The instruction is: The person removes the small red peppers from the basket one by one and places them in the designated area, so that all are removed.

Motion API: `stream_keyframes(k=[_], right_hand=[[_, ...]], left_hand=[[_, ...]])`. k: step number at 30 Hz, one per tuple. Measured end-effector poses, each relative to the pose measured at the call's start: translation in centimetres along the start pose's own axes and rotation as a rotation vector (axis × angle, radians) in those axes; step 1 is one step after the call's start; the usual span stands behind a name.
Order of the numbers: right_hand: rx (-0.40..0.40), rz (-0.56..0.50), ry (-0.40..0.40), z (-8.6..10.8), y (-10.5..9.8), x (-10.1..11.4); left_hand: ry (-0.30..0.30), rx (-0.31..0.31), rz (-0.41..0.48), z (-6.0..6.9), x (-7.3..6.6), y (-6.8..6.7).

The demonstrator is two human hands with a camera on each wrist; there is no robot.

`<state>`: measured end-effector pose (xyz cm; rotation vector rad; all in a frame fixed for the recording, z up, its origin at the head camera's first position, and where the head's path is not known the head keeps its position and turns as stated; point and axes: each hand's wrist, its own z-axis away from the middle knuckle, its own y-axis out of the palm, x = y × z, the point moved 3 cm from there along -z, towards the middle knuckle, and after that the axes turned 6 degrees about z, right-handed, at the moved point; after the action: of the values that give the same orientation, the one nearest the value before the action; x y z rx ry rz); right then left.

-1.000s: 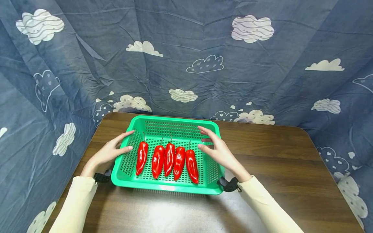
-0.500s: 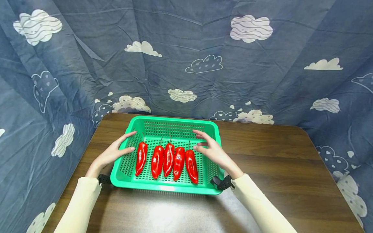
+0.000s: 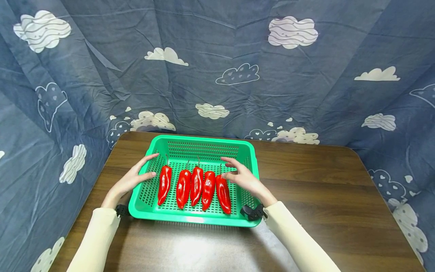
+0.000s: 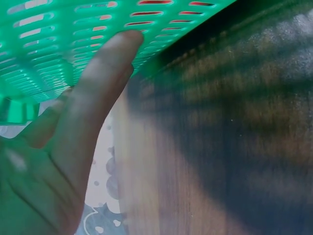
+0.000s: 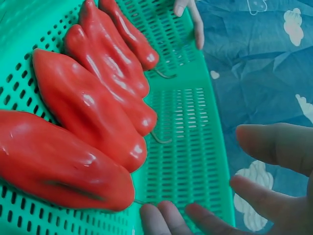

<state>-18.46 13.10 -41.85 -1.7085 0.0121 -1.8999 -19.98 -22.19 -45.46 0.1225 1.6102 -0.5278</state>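
Several red peppers lie side by side in a green basket (image 3: 163,217); the leftmost pepper (image 3: 164,185) sits apart from the others. My left hand (image 3: 128,181) is at the basket's left rim, thumb and fingers spread; in the left wrist view the left hand (image 4: 73,137) is beside the perforated outer wall, and whether it touches is unclear. Over the basket's right part, my right hand (image 3: 245,179) has its fingertips near the stem of the rightmost pepper (image 3: 223,194). The right wrist view shows the right hand (image 5: 279,196) with fingers apart, holding nothing, past the stem end of the nearest pepper (image 5: 63,164).
The basket stands on the left part of a brown wooden table (image 3: 312,181). Behind and at the sides hangs a dark blue curtain (image 3: 238,45) with white clouds. Black wrist cameras are strapped at both cream sleeves.
My right hand has moved left and slightly down, from the basket's right side to near the rightmost pepper. The left hand has shifted slightly right. The peppers lie as before.
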Motion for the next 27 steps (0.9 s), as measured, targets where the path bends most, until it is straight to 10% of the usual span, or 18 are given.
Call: stream_keyframes(k=[27], right_hand=[[0.074,0.030,0.185,-0.8,1.2,-1.6]], left_hand=[[0.035,-0.017,0.040,-0.1,0.5,0.0]])
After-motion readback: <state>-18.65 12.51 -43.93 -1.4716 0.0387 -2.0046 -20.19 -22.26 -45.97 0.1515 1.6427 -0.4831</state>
